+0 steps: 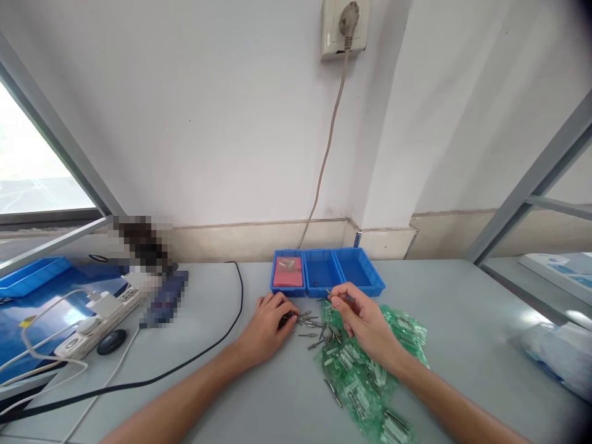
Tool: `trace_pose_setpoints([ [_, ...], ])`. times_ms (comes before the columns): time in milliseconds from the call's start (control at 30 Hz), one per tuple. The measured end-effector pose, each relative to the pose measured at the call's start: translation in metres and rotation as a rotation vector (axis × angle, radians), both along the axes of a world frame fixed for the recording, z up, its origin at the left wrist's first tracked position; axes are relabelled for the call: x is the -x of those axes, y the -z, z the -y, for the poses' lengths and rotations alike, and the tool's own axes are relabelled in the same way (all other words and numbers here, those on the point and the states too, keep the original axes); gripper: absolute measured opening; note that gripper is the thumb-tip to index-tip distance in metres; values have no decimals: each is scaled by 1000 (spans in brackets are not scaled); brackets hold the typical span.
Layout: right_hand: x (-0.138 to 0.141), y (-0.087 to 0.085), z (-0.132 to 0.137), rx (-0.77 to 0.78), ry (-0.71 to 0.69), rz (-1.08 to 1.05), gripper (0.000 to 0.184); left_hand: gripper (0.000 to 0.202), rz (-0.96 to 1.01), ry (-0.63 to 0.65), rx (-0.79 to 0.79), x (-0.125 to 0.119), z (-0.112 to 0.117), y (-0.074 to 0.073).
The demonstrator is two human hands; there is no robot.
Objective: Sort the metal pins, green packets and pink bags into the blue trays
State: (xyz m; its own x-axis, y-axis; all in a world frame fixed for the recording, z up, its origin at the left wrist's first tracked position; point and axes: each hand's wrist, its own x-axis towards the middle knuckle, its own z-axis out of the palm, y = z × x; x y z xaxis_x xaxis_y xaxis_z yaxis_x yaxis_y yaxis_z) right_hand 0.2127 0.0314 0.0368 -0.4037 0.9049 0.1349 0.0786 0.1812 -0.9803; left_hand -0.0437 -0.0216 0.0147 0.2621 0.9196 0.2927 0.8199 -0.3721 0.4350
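Note:
My left hand (268,327) rests on the grey table (462,320), its fingers curled over a small dark part next to a scatter of small metal pins (312,327). Raised a little above the table, my right hand (363,317) pinches one thin metal pin (333,296) between thumb and fingertips, just in front of the blue trays. Green plastic bags (370,376) holding more pins lie under and in front of the right hand.
Three blue trays stand at the wall: the left one (287,272) holds a red pad, the middle (321,271) and right (358,269) look almost bare. A black cable (234,314), a white power strip (99,314) and a blue mat (41,308) lie left.

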Motion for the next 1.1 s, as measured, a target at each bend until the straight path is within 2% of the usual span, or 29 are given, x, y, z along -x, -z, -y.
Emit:
trace_pose_setpoints([
  [200, -1, 2, -2, -68, 15, 20, 31, 13, -15, -5, 2, 0, 0, 0],
  [433, -1, -1, 1, -56, 35, -2, 35, 13, 6, 1, 6, 1, 0, 1],
  [633, -2, -1, -2, 90, 43, -127, 47, 13, 2, 3, 1, 0, 0, 1],
  [900, 0, -11, 1, 323, -73, -342, 42, 13, -3, 9, -20, 2, -2, 6],
  [1000, 0, -13, 2, 337, -102, -343, 41, 13, 0, 5, -20, 2, -2, 6],
  [1100, 0, -12, 4, 247, -90, -250, 42, 14, 2, 7, -16, 1, -1, 4],
])
